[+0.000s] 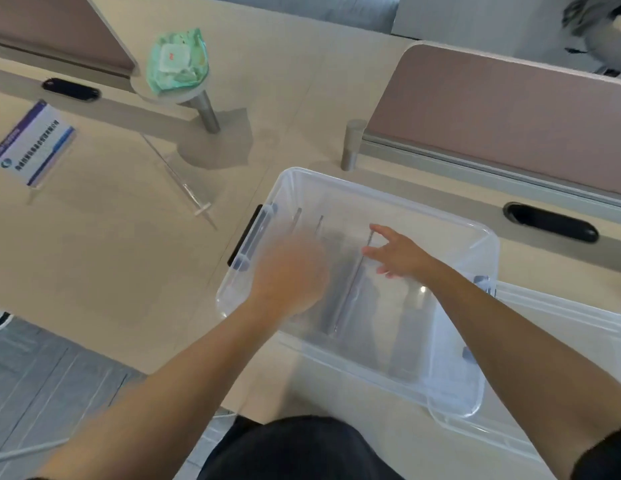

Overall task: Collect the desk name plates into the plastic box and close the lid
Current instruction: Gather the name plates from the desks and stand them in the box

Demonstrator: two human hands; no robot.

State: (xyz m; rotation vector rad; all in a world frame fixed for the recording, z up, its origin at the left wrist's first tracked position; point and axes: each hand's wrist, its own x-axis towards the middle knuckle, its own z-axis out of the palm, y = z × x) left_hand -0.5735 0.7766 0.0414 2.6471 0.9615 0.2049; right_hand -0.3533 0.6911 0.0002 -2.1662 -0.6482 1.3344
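Observation:
The clear plastic box (399, 199) stands open on the desk, with clear acrylic name plates (350, 292) upright inside it. My right hand (399, 254) is inside the box with spread fingers touching the top edge of one plate. My left hand (288, 271), blurred by motion, hovers over the box's left side and holds nothing that I can see. Two plates stand on the desk outside the box: a clear empty one (184, 181) seen edge-on, and one with a blue-and-white printed card (32, 143) at far left. The clear lid (558, 327) lies under the box's right side.
A green wipes pack (177, 60) rests on a round stand on a metal post. Pink partition panels (510, 109) rise at the back right and back left. Black cable slots (551, 221) are set in the desk. The desk's near edge meets grey floor at lower left.

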